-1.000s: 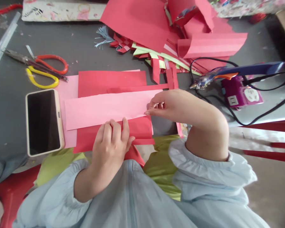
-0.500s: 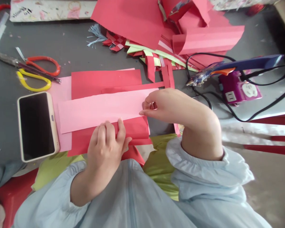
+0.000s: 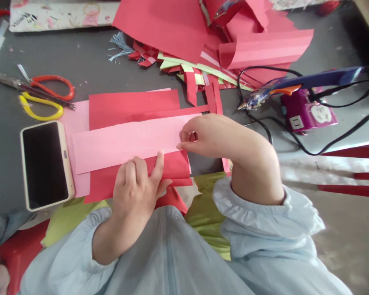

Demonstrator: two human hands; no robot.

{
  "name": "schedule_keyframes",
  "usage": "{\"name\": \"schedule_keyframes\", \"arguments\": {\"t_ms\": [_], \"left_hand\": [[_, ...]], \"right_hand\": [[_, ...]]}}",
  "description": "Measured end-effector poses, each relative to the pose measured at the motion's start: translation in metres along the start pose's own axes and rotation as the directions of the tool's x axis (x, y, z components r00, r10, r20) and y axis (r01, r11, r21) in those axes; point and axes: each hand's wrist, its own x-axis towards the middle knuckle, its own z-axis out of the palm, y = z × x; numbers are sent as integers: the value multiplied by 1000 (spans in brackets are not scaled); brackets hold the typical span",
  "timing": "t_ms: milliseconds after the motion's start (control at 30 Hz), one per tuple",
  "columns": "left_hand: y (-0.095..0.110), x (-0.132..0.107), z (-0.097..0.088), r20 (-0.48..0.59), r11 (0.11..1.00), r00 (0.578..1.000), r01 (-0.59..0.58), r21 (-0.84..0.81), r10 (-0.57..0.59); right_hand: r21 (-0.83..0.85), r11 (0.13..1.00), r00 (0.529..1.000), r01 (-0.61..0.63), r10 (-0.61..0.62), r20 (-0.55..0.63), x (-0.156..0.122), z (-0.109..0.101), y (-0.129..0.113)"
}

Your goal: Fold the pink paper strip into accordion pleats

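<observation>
Both hands are busy with a long pink paper strip [image 3: 126,143] that is lying flat across the near part of the tabletop [image 3: 89,61], on top of a red paper sheet [image 3: 132,108]. Her right hand [image 3: 212,135] is closed in a pinch, thumb and forefinger nipping the strip's right end. Her left hand [image 3: 135,184] is gripping nothing. Most of its fingers are curling loosely over the red sheet, while the forefinger is stretching out and pressing its tip at the strip's near edge.

To my eye she is squaring up or creasing the strip, one end pinched and the long edge pinned. Whatever comes next with it is going to call for the pinned edge lying straight along the red paper, and for a light grip, since thin paper like this will buckle or skew easily.

Some of it I cannot make out from where I am standing. Her right hand is covering the strip's end, so I cannot tell whether that corner is folded over or only held. The near edge of the red sheet is running under her left hand and over the tabletop's edge.

A smartphone [image 3: 44,164] is lying face up just left of the papers, with scissors [image 3: 43,94] beyond it. A glue gun [image 3: 283,88] is resting over a purple power adapter [image 3: 307,114] on the right, its cables trailing out of view. The red paper pile [image 3: 172,24] at the back is cut off at the top.
</observation>
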Motion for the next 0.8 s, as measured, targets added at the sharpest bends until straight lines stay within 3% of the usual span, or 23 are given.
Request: {"name": "schedule_keyframes", "arguments": {"t_ms": [333,567,800], "left_hand": [[12,16,-13,77,997,995,-66,-29,68],[29,29,-12,57,994,993,-102,-44,104],[32,32,-7,0,988,991,-134,-78,135]], "right_hand": [[2,1000,1000,30,-30,-10,1,-1,0],[9,1000,1000,27,-27,1,2,-2,0],[48,998,999,45,-45,1,3,-2,6]]}}
